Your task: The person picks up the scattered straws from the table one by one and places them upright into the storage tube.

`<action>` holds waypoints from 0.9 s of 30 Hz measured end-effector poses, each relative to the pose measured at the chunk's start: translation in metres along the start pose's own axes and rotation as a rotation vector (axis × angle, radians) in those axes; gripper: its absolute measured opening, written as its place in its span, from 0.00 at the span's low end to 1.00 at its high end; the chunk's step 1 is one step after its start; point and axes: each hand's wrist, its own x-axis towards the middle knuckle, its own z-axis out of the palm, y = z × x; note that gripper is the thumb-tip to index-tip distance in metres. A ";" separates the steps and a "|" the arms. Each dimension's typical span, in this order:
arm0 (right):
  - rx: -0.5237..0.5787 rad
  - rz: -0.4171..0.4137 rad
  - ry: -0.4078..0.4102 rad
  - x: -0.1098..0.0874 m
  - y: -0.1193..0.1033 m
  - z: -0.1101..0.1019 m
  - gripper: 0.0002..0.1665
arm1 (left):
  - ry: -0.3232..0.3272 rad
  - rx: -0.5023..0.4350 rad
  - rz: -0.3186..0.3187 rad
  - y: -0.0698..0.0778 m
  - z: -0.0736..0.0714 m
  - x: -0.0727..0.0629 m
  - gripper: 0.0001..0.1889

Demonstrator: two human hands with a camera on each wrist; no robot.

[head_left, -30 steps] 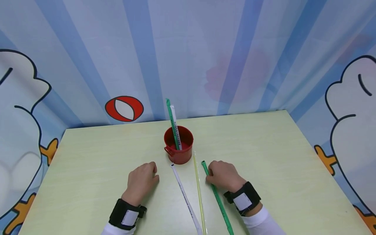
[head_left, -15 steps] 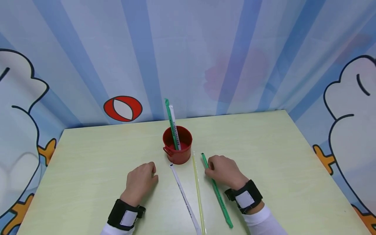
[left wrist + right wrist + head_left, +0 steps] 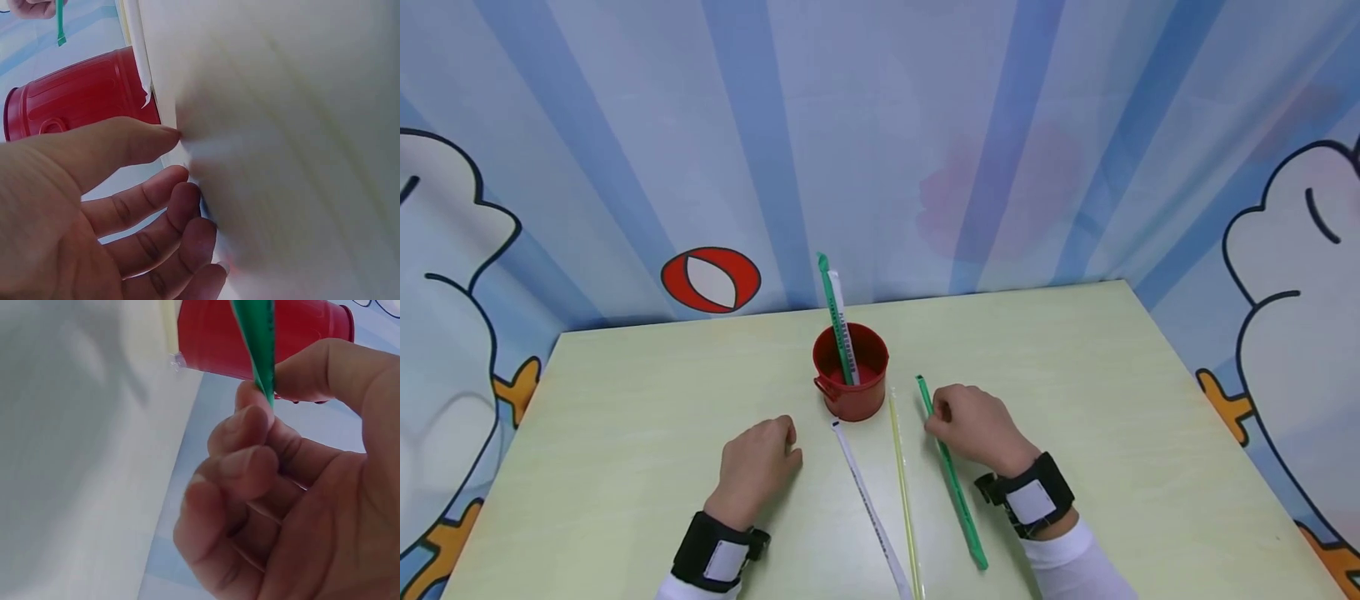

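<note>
Bare left hand (image 3: 752,467): at 7 o'clock, aimed toward 1, fingers loosely curled, thumb apart from them.
Bare right hand (image 3: 977,427): at 5 o'clock, aimed toward 10, thumb and forefinger pinching, other fingers curled.
Black-banded left wrist (image 3: 706,552): ahead of a white-sleeved left forearm (image 3: 696,588), from 7 o'clock.
Black-banded right wrist (image 3: 1045,490): ahead of a white-sleeved right forearm (image 3: 1078,567), from 5.

Two black wristbands (image 3: 695,546) are worn, each marked by a pale patch (image 3: 1031,502) (roughly rectangular). White sleeves (image 3: 1078,567) are seen behind them.

A curtained booth: striped cartoon backdrop (image 3: 880,150) around a pale table (image 3: 1075,358).
</note>
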 end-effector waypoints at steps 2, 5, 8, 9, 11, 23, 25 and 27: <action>0.005 -0.008 0.008 0.001 0.000 -0.002 0.13 | 0.003 0.001 0.002 0.000 0.000 -0.001 0.08; 0.005 -0.018 0.017 0.003 -0.001 -0.004 0.13 | 0.007 0.001 0.004 0.000 0.001 -0.001 0.08; 0.005 -0.020 0.023 0.005 -0.002 -0.008 0.12 | 0.010 0.001 0.006 0.000 0.001 -0.001 0.08; 0.003 -0.023 0.025 0.005 -0.002 -0.009 0.12 | 0.010 0.000 0.005 0.000 0.002 0.000 0.08; 0.005 -0.030 0.029 0.006 -0.003 -0.012 0.12 | 0.009 0.001 0.003 0.000 0.002 0.000 0.08; 0.013 -0.088 0.102 0.012 -0.009 -0.031 0.09 | 0.008 0.000 0.005 -0.001 0.003 0.000 0.08; 0.016 -0.093 0.114 0.013 -0.010 -0.034 0.09 | 0.010 0.002 0.006 -0.001 0.004 0.000 0.08; 0.019 -0.102 0.131 0.014 -0.012 -0.036 0.09 | 0.013 0.004 0.007 -0.001 0.003 -0.001 0.08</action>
